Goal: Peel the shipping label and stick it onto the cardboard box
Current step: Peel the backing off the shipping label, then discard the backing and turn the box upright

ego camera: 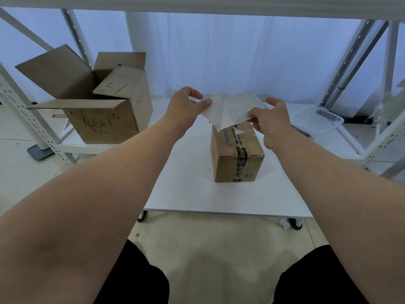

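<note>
A small sealed cardboard box [237,160] with blue print and dark tape stands on the low white table [186,189]. Above its far end I hold a white shipping label sheet [230,110] in the air, creased down the middle. My left hand [186,104] pinches the sheet's left edge between thumb and fingers. My right hand [274,119] grips its right lower corner. The sheet hides the box's far top edge. Whether the label is separating from its backing I cannot tell.
A large open cardboard box [98,102] with handwritten marks sits at the left on a low shelf. White metal rack posts [26,119] stand left and right. A clear plastic tray [317,121] lies at the right. My knees are at the bottom.
</note>
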A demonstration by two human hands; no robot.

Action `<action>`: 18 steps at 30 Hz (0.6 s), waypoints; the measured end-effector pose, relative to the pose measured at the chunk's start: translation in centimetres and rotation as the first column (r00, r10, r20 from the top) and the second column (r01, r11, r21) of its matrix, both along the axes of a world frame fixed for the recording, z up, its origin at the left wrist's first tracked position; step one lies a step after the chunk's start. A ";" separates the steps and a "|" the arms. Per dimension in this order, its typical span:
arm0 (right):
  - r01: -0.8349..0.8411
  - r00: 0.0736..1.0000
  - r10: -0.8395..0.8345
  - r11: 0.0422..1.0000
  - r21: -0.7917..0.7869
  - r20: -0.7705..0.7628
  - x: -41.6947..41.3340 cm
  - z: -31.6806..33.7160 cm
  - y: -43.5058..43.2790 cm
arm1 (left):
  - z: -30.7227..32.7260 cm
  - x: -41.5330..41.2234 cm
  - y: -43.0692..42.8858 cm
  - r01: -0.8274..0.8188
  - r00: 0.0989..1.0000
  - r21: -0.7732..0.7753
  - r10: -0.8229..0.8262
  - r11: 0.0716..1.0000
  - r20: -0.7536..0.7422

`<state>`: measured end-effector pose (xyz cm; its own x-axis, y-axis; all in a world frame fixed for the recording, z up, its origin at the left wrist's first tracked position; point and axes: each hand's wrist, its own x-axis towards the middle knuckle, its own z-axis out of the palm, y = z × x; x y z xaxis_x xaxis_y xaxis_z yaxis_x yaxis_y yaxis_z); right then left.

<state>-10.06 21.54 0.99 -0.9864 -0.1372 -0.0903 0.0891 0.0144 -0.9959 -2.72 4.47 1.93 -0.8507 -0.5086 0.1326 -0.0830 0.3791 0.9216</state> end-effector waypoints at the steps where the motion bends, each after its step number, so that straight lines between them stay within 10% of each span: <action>1: 0.001 1.000 -0.001 1.000 0.001 -0.003 0.0 0.0 0.0 | -0.1 0.0 -0.2 0.002 1.000 -0.039 -0.001 0.999 0.021; 18: 0.106 0.993 -0.115 0.960 -0.260 -0.021 -0.8 1.1 0.7 | -2.0 1.2 -3.3 -0.129 0.957 -0.303 0.198 0.944 0.212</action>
<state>-10.81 22.21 2.07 -0.9987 -0.0412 -0.0310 0.0403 -0.2514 -0.9670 -1.49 1.12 -0.12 -0.7832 -0.6141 0.0971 -0.3680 0.5838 0.7237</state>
